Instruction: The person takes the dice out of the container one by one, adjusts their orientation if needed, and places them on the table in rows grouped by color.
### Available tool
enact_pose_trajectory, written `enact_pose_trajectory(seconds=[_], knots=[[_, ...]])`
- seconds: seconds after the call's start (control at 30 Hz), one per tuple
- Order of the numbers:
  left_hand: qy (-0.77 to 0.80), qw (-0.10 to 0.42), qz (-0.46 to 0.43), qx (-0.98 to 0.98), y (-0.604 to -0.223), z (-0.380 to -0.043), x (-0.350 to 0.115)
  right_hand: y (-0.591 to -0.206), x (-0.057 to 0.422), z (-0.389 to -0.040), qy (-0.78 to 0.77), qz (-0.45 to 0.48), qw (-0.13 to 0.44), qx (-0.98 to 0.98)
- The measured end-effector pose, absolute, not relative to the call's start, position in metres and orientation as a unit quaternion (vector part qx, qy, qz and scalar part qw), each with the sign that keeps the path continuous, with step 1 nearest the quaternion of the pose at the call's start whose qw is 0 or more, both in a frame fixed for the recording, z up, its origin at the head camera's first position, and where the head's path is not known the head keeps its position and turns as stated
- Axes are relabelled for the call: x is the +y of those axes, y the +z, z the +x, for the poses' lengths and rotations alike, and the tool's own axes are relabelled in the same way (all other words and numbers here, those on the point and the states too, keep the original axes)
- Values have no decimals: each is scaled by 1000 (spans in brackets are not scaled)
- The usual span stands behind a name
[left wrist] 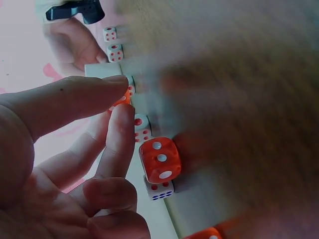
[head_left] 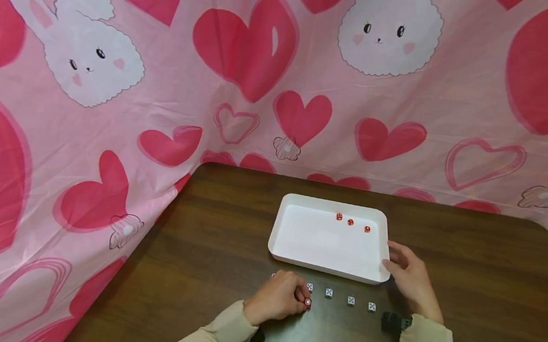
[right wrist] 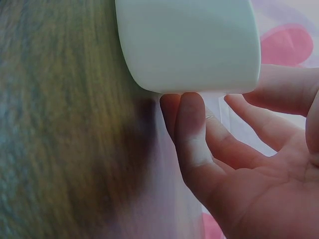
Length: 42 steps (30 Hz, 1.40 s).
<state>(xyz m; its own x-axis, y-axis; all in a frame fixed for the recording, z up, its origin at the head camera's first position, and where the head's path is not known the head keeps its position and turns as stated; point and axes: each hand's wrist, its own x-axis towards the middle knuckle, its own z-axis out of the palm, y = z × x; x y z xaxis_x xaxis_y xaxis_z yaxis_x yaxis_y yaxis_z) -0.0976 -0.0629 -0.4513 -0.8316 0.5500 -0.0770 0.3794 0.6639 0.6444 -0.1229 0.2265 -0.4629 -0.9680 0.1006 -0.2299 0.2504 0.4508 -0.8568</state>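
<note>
My left hand pinches a red die between thumb and forefinger, low by a row of white dice. In the left wrist view a second red die sits close to a white die, and part of another red die shows at the bottom edge. My right hand holds the right end of a white tray, thumb at the rim and fingers against the outer wall. Three red dice lie inside, towards the far right.
Dark wooden table extends around the tray. A pink cloth with hearts and rabbits hangs behind and at the left. A dark wrist strap is by the right sleeve. The left hand partly covers the row's left end.
</note>
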Motion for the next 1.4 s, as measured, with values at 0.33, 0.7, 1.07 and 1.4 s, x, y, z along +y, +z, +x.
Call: enact_pose_trajectory(seconds=[0.33, 0.7, 1.07, 1.4], knots=[[319, 134, 261, 901, -452, -99, -62, -464, 228, -125, -513, 99, 76, 849], [301, 129, 264, 907, -455, -100, -60, -463, 230, -127, -514, 98, 75, 849], [286, 115, 264, 914, -459, -102, -58, -463, 232, -130, -511, 95, 76, 851], [285, 120, 262, 914, -460, -104, -57, -464, 234, -132, -514, 94, 75, 849]])
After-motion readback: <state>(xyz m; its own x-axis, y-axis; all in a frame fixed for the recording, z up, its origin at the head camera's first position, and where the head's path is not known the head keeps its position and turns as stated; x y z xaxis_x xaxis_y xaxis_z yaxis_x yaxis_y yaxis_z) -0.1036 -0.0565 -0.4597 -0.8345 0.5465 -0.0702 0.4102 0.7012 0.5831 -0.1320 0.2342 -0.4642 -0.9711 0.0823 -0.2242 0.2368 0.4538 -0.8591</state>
